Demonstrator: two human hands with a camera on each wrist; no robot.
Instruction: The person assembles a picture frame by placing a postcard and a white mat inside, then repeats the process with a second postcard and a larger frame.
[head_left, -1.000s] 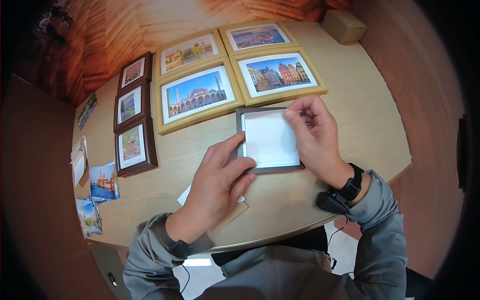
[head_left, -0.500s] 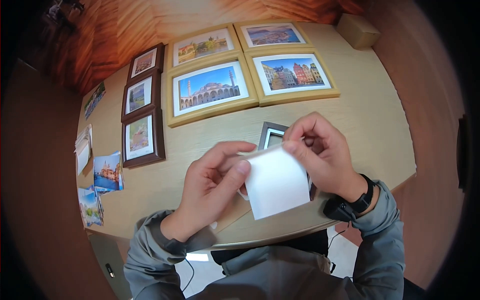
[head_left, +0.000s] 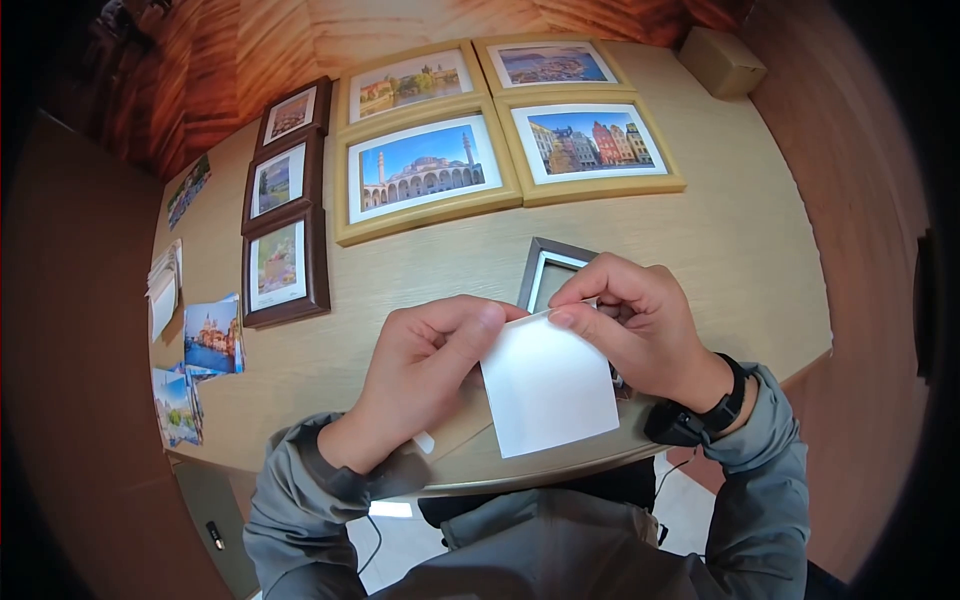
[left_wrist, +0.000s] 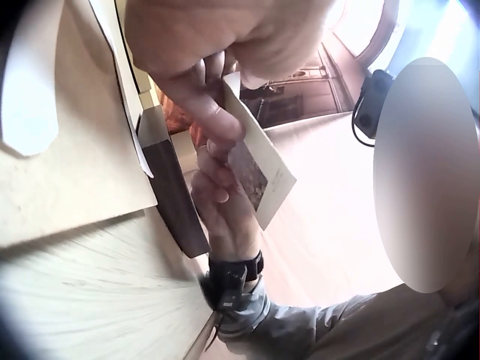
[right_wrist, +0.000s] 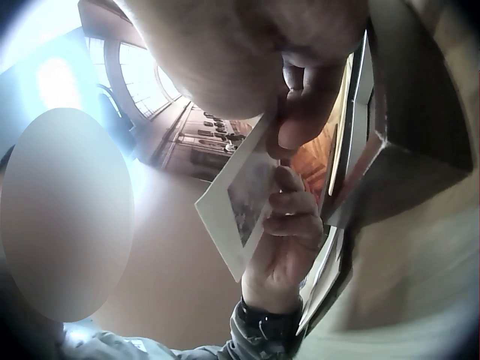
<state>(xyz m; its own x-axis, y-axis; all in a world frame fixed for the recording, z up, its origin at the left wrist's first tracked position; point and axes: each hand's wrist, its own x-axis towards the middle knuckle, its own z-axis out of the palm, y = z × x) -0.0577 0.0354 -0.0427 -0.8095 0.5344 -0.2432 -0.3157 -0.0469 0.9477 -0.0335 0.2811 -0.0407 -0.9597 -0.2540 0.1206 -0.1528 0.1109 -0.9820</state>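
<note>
Both hands hold a photo print (head_left: pixel 550 400) up by its top edge, its plain white back towards the head view. The picture side with a pale border shows on the print (left_wrist: pixel 277 180) in the left wrist view. My left hand (head_left: pixel 415 365) pinches the top left corner between thumb and fingers. Close beside it, my right hand (head_left: pixel 640 330) pinches the same edge further right. A small dark grey picture frame (head_left: pixel 530 275) with a white inner edge lies on the table behind the print, partly hidden by the right hand and the print.
Several yellow wooden frames (head_left: pixel 430 212) with pictures stand together at the back. To their left is a column of dark brown frames (head_left: pixel 318 255). Loose photos (head_left: pixel 212 335) lie at the table's left edge. A cardboard box (head_left: pixel 722 62) sits at the far right. A thin board (head_left: pixel 465 430) lies near the front edge.
The white-backed print lay in the grey frame a second ago. Both hands have lifted it out towards the body, and they are now closer together along its top edge.
</note>
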